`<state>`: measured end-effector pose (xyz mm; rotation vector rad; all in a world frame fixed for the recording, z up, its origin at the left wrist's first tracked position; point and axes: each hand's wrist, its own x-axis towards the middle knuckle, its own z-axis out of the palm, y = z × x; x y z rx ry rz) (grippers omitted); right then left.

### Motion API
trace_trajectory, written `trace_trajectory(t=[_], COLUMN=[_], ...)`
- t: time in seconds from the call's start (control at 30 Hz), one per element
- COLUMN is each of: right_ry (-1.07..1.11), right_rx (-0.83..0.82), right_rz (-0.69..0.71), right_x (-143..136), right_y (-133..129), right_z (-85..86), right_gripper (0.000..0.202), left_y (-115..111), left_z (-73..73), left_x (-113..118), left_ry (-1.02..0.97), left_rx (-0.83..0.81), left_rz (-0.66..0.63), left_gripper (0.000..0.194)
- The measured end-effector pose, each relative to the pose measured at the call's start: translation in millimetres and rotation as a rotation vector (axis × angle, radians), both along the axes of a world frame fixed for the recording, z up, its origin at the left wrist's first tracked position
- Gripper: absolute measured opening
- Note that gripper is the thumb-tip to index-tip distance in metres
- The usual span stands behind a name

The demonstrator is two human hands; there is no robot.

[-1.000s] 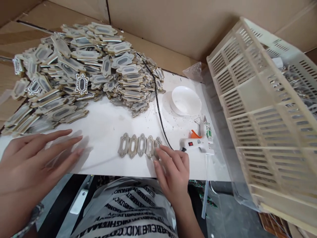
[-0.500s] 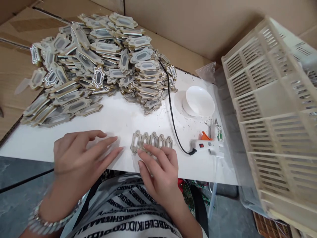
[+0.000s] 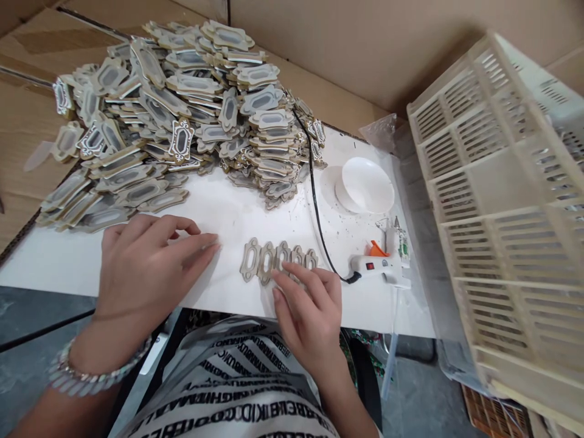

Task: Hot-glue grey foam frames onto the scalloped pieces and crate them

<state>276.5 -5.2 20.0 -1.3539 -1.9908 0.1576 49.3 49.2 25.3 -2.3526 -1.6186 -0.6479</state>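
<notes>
A row of several small grey ornate frames (image 3: 250, 260) lies on the white board. My right hand (image 3: 310, 310) is over the row's right part, fingers apart and fingertips at the frames; nothing is gripped in it, and it partly hides some frames. To the left of the row, my left hand (image 3: 150, 267) hovers over or rests on the board with its fingers slightly apart and holds nothing. Behind both hands rises a large heap of similar frames (image 3: 196, 85), some with white patterned faces.
A white bowl (image 3: 365, 185) stands right of the heap. Near the right edge lies a white glue gun (image 3: 378, 266) with its black cable (image 3: 316, 207) running up to the heap. A cream slatted crate (image 3: 506, 188) fills the right side. Cardboard walls enclose the back.
My right hand has moved right along the row, uncovering more of the second frame. My left hand has risen slightly away from me, its fingers drawn closer together.
</notes>
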Motion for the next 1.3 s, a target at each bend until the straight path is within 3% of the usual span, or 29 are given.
trace_trajectory(t=[0.17, 0.5, 0.8, 0.97, 1.2, 1.3], right_ry=[0.011, 0.022, 0.017, 0.028, 0.028, 0.037], right_rx=[-0.012, -0.003, 0.015, -0.001, 0.003, 0.003], right_rz=[-0.001, -0.009, -0.014, -0.004, -0.004, -0.011], right_x=[-0.2, 3.9, 8.8, 11.9, 14.1, 13.3], right_y=[-1.2, -0.2, -0.1, -2.2, -4.5, -3.4], right_z=[-1.2, -0.8, -1.1, -3.3, -6.0, -5.6], right_gripper=[0.022, 0.023, 0.022, 0.022, 0.023, 0.023], left_y=[1.0, 13.3, 23.8, 24.6, 24.5, 22.7], left_z=[-1.9, 2.9, 5.9, 5.4, 5.0, 4.1], left_x=[-0.8, 0.9, -4.3, -6.1, -5.6, -5.0], left_ry=[0.009, 0.093, 0.181, 0.184, 0.182, 0.084], left_rx=[0.035, 0.054, 0.107, 0.143, 0.203, 0.202], left_rz=[-0.067, -0.048, -0.25, -0.292, -0.261, -0.211], left_gripper=[0.015, 0.022, 0.036, 0.03, 0.02, 0.017])
